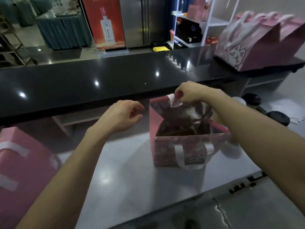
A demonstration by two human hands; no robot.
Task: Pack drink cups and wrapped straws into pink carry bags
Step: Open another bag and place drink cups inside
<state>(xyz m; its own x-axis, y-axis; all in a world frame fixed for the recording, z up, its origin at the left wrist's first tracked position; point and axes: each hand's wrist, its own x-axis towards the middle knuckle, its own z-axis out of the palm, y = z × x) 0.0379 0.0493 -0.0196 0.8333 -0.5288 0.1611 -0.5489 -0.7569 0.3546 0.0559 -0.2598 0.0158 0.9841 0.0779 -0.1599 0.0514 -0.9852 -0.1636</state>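
On the grey worktop [132, 179], in the head view, an open pink carry bag [171, 151] stands upright, slightly right of centre. Right hand [191, 93]: positioned above the bag's far rim, fingers pinched closed on the bag's white far handle [173, 100], holding it up. The right forearm crosses over the bag's right side and hides that edge. Left hand [122, 114]: positioned just beside the bag's upper left corner, apart from it, fingers loosely curled and half open, holding nothing. The near white handle [189, 156] hangs down the bag's front face. The bag's interior is dark; its contents cannot be identified.

A second pink bag [21, 166] lies at the left edge of the worktop. A black counter [99, 80] runs across behind the work area. On its right end stands a group of pink bags [257, 43], one printed with a cat face. Dark cup lids [279, 118] lie at right, beyond the right forearm.
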